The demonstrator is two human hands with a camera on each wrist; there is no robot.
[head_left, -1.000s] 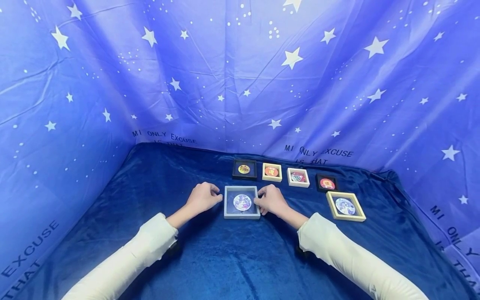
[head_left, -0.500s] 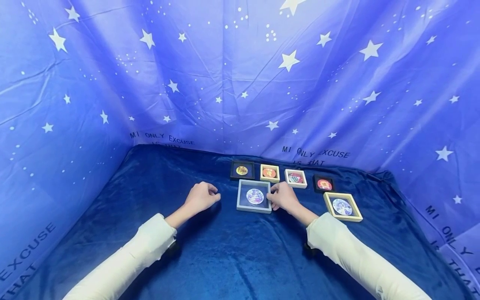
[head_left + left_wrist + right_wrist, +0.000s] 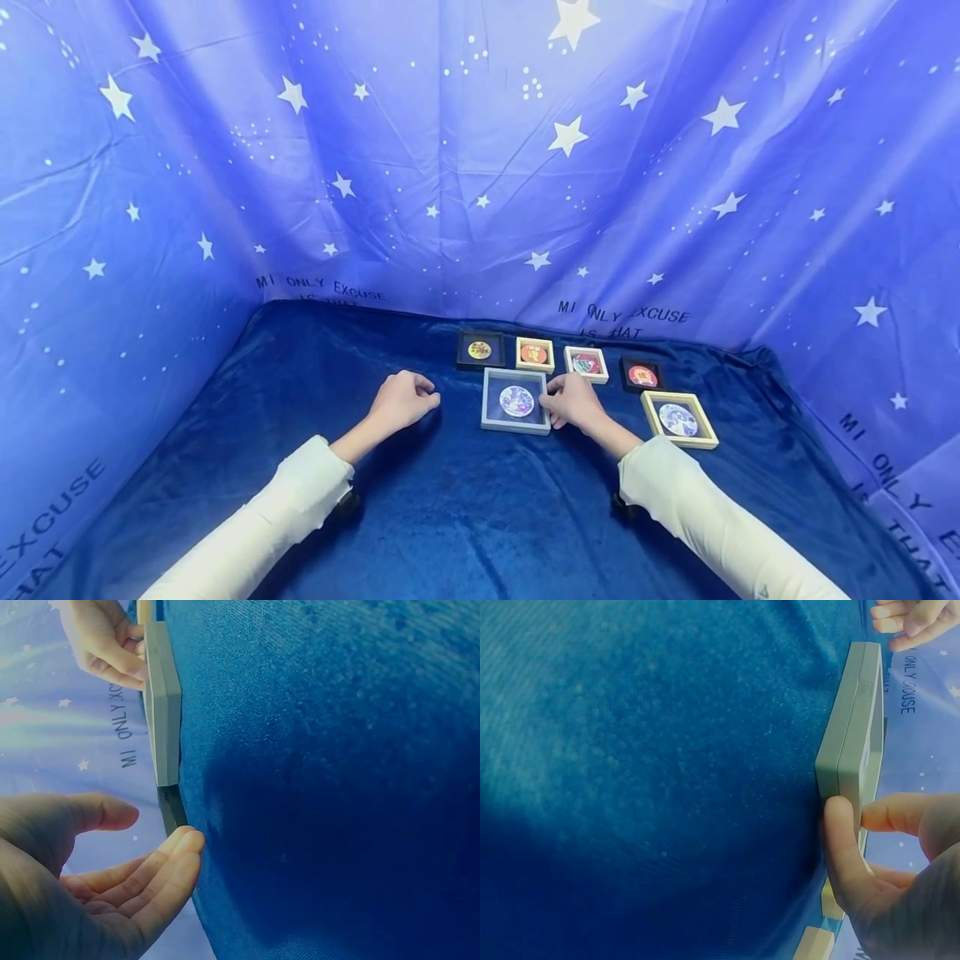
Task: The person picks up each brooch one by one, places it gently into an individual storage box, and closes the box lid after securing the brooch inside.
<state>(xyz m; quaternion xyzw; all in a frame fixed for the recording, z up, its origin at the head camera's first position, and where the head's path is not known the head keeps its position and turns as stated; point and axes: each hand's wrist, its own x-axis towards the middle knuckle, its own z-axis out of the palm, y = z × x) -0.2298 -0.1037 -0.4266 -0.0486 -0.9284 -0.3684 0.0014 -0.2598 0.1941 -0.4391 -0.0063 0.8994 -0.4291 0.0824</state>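
Observation:
In the head view a square grey display frame [image 3: 491, 418] lies on the dark blue cloth, a round purple-and-white patterned disc [image 3: 517, 402] behind its clear window. My right hand [image 3: 576, 401] pinches its right edge; the right wrist view shows thumb and forefinger at a corner of the grey frame [image 3: 849, 742]. Left of the frame, my left hand [image 3: 403, 398] is apart from it, low over the cloth. Its fingers curve loosely around nothing, and in the left wrist view a gap separates thumb and fingertips [image 3: 191, 840].
Behind the grey frame stands a row of smaller frames: a black one [image 3: 461, 360], two pale ones [image 3: 534, 368] [image 3: 587, 378] and another black one [image 3: 643, 387]. A larger cream frame [image 3: 686, 442] lies at the right. Starry blue curtains [image 3: 450, 125] border the cloth-covered table [image 3: 420, 517].
My right hand has moved the grey frame to the right, away from the left hand and closer to the row. My left hand has stayed nearly in place.

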